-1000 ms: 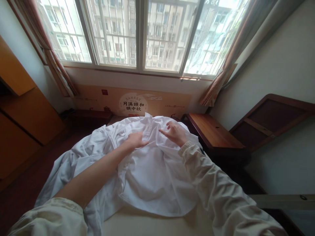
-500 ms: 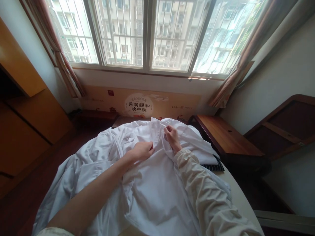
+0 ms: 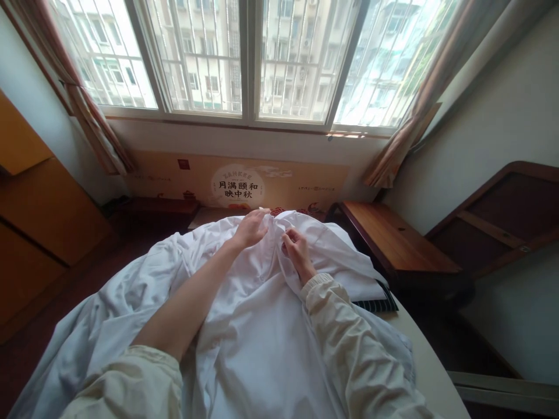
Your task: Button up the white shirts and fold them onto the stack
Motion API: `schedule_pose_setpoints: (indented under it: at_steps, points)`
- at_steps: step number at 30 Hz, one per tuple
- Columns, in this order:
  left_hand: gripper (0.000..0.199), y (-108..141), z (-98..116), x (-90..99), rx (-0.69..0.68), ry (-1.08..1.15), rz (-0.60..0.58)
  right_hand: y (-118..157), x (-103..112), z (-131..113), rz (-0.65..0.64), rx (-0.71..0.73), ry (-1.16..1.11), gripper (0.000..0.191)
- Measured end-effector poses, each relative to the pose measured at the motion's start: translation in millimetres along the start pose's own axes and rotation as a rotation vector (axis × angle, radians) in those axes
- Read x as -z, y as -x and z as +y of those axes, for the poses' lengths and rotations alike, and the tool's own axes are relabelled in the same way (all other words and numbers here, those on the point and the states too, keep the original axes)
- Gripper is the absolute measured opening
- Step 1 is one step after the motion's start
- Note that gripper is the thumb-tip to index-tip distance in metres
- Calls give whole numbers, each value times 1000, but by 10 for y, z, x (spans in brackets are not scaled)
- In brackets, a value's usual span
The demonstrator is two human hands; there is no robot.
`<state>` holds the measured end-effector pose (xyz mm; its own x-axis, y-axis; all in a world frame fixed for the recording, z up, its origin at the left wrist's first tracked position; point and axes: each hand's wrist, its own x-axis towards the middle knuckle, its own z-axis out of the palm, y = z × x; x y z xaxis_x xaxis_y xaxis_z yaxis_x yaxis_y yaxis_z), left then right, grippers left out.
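Observation:
A white button-up shirt [image 3: 257, 331] lies spread and rumpled in front of me, its collar end away from me. My right hand [image 3: 297, 249] is closed in a pinch on the shirt's front edge near the collar. Just left of it, my left hand [image 3: 252, 228] rests at the collar area with fingers stretched forward and the thumb apart. Its fingertips touch the cloth at the far edge. Small buttons show faintly along the front. A dark striped cloth [image 3: 375, 304] peeks out from under the shirt on the right.
The shirt covers most of a pale rounded table [image 3: 430, 361]. Beyond it stands a printed cardboard panel [image 3: 170, 183] below the barred window. A wooden desk [image 3: 397, 238] is at the right, with a brown framed board [image 3: 502, 221] leaning behind. Wooden cabinets [image 3: 39, 221] stand left.
My left hand has moved forward from the shirt's front to the collar, and its fingers have opened out. My right hand keeps its pinch near the same spot. The view has shifted slightly.

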<state>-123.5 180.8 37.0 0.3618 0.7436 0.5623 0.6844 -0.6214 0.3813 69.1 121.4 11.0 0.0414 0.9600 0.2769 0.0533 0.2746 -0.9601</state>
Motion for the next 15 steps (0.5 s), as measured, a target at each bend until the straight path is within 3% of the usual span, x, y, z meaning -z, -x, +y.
schedule_pose_setpoints:
  at_steps: [3, 6, 11, 13, 15]
  points:
    - [42, 50, -85, -261, 49, 60, 29, -2, -3, 39, 39, 24, 31, 33]
    - [30, 116, -121, -398, 117, 127, 71, 16, -24, 55, 33, 52, 84, 33]
    - [19, 158, -190, -396, 154, 228, 107, -31, -7, -80, 68, 111, 198, 25]
    - [19, 156, -203, -367, 164, 246, 115, -148, 36, -206, 91, 216, 333, 18]
    - [23, 148, -202, -341, 175, 266, 98, -324, 85, -327, 52, 374, 538, 25]
